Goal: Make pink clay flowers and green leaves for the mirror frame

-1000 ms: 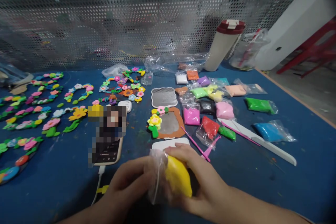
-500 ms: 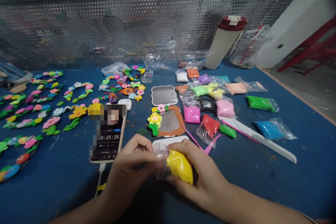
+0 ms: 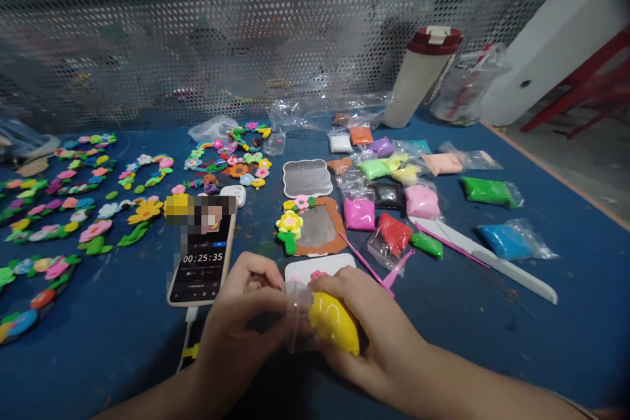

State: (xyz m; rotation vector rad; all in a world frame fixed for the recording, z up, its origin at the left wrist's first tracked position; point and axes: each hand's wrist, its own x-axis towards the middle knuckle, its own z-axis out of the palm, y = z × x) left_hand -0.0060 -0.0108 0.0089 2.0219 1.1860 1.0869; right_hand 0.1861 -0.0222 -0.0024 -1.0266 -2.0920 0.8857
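A clear plastic bag of yellow modelling clay (image 3: 335, 323) is between my two hands, low in the middle of the view. My right hand (image 3: 377, 318) wraps round the clay-filled part. With thumb and fingers closed, my left hand (image 3: 253, 308) pinches the clear end of the bag. Just beyond them lies a white tray (image 3: 302, 270) with pink pieces on it, partly hidden by my right hand. Farther off is a mirror with a brown clay border (image 3: 336, 226), trimmed with flowers and leaves on its left side. Behind it sits a plain wavy-edged mirror (image 3: 308, 178).
Left of my hands lies a phone (image 3: 201, 269) with a timer and a cable. Many clay-flower frames (image 3: 147, 210) cover the left. On the right are bagged clays (image 3: 359, 212), pink tools (image 3: 394, 279) and a white serrated knife (image 3: 512, 272). A tumbler (image 3: 418, 82) stands behind.
The yellow clay bag and my right hand have shifted slightly down and left. More of the white tray and its pink pieces now shows.
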